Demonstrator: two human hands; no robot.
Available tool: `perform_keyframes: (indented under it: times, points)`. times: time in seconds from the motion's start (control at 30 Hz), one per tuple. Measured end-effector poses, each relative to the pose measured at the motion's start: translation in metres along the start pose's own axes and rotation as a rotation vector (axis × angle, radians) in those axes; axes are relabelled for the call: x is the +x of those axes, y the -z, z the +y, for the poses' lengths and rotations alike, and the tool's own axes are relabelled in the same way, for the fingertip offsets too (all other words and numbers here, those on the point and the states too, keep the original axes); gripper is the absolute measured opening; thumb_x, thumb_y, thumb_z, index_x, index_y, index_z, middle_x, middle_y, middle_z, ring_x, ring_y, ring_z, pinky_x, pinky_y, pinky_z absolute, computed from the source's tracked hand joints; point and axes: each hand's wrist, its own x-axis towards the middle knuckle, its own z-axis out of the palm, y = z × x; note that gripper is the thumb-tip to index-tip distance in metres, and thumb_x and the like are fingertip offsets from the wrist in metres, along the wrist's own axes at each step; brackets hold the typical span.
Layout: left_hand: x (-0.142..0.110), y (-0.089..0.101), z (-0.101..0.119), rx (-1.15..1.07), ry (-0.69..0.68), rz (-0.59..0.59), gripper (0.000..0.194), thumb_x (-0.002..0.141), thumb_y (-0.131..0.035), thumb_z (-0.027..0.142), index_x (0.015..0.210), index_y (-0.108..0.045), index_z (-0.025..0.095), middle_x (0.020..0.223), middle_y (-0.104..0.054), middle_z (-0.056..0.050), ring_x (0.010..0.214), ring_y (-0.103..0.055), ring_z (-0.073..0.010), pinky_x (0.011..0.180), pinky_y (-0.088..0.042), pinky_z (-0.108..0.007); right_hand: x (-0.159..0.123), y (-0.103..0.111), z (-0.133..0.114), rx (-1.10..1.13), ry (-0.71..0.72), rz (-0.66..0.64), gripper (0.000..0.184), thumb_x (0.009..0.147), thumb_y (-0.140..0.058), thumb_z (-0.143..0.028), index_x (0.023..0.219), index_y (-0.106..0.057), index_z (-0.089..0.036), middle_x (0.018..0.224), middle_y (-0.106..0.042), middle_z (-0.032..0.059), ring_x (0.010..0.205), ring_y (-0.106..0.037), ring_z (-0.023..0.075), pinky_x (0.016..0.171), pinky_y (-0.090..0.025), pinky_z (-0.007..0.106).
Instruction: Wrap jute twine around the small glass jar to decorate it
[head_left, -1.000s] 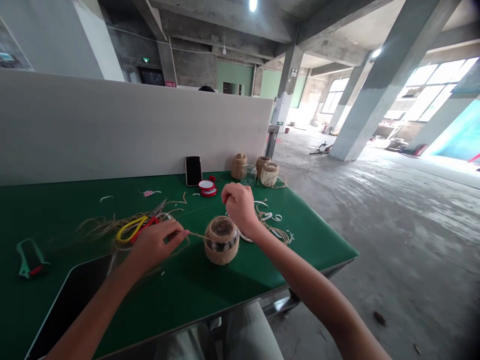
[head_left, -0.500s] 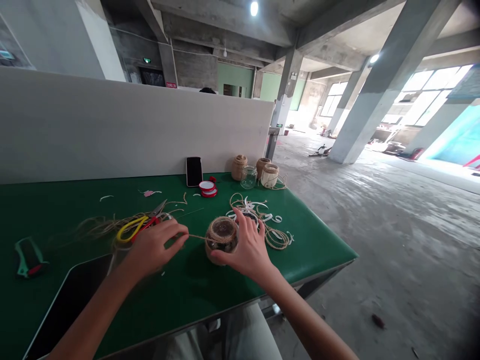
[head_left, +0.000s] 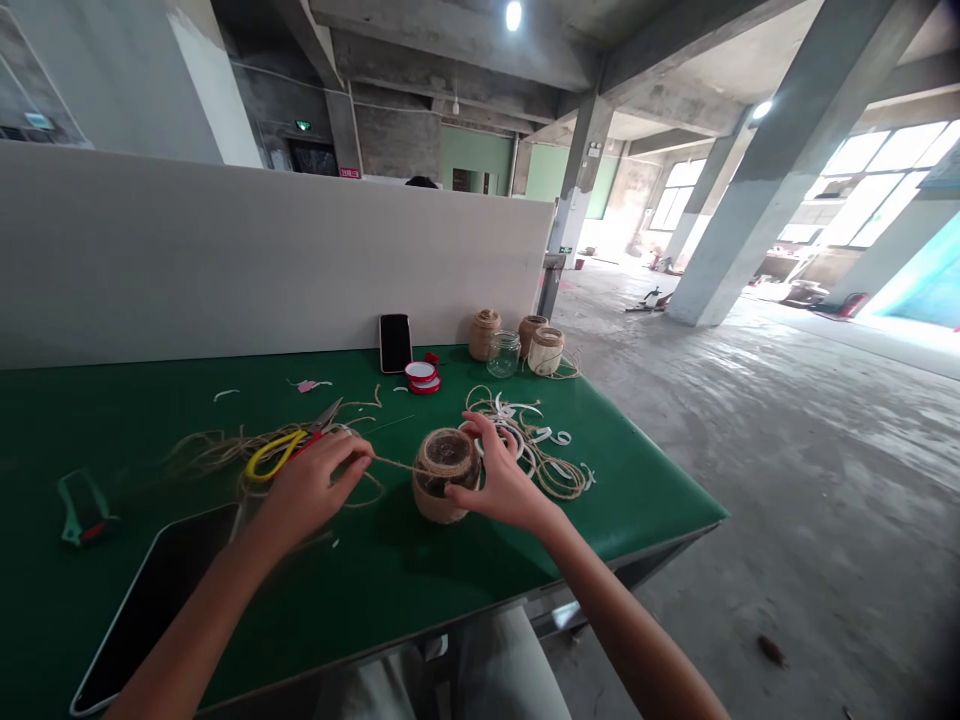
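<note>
In front of me on the green table stands a glass jar (head_left: 445, 476) partly wrapped in brown twine, with a bare band of glass around its middle. My right hand (head_left: 499, 475) curves around its right side, thumb at the front and fingers behind. Between thumb and fingertips, my left hand (head_left: 322, 476) pinches a strand of twine (head_left: 395, 464) stretched to the jar. Under and beyond that hand lie scissors (head_left: 281, 452) with yellow and red handles. Twine and white strips (head_left: 551, 462) lie in a tangle right of the jar.
Twine-wrapped jars (head_left: 484, 335) and a clear glass jar (head_left: 503, 354) stand at the back right. Red-rimmed tape rolls (head_left: 423, 377) sit near a phone (head_left: 395, 343) against the white partition (head_left: 270, 260). At left lie a tablet (head_left: 161, 600) and a green-handled tool (head_left: 84, 508).
My right thumb has shifted up and right along the jar's front. My left hand still pinches the taut twine. The whole view has shifted slightly.
</note>
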Motion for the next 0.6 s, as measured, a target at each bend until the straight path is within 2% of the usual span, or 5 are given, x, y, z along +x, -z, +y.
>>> perform_keyframes:
  times: [0.13, 0.27, 0.4, 0.5, 0.6]
  points:
    - [0.0, 0.0, -0.004, -0.045, 0.059, -0.05, 0.023, 0.09, -0.042, 0.039, 0.088, -0.057, 0.022, 0.093, -0.063, -0.004, 0.086, -0.058, -0.0175, 0.071, -0.045, -0.025, 0.009, 0.015, 0.002, 0.017, 0.074, -0.133, 0.078, 0.07, -0.065, -0.03, 0.135, -0.022, -0.022, 0.125, -0.052, 0.0106, 0.123, -0.046, 0.0256, 0.111, -0.01, 0.053]
    - [-0.001, 0.0, -0.004, -0.06, 0.069, -0.047, 0.023, 0.089, -0.042, 0.04, 0.087, -0.055, 0.021, 0.09, -0.063, -0.004, 0.081, -0.058, -0.0173, 0.069, -0.046, -0.025, 0.008, 0.023, -0.009, -0.112, 0.116, -0.155, 0.078, 0.071, -0.063, -0.033, 0.137, -0.022, -0.024, 0.129, -0.05, 0.0109, 0.13, -0.038, 0.0296, 0.109, -0.006, 0.059]
    - [0.001, 0.0, 0.001, -0.086, 0.093, -0.018, 0.026, 0.088, -0.041, 0.042, 0.085, -0.056, 0.021, 0.086, -0.064, -0.003, 0.078, -0.059, -0.0174, 0.067, -0.046, -0.025, 0.002, 0.014, -0.019, -0.24, 0.085, -0.031, 0.086, 0.068, -0.065, -0.052, 0.138, -0.024, -0.024, 0.138, -0.041, 0.014, 0.134, -0.03, 0.0344, 0.107, -0.009, 0.062]
    - [0.001, -0.001, 0.004, -0.127, 0.118, -0.009, 0.027, 0.087, -0.042, 0.044, 0.084, -0.056, 0.021, 0.082, -0.065, -0.002, 0.073, -0.06, -0.0166, 0.065, -0.047, -0.025, 0.003, 0.002, -0.019, -0.25, 0.004, 0.096, 0.094, 0.063, -0.067, -0.06, 0.138, -0.025, -0.023, 0.133, -0.045, 0.0151, 0.126, -0.04, 0.0347, 0.104, -0.016, 0.061]
    - [0.0, -0.002, 0.003, -0.171, 0.138, 0.023, 0.027, 0.086, -0.044, 0.045, 0.084, -0.056, 0.021, 0.079, -0.065, -0.001, 0.072, -0.06, -0.0165, 0.064, -0.047, -0.024, 0.007, -0.007, -0.018, -0.225, -0.048, 0.143, 0.087, 0.064, -0.068, -0.056, 0.134, -0.029, -0.022, 0.123, -0.052, 0.013, 0.114, -0.048, 0.0324, 0.098, -0.028, 0.056]
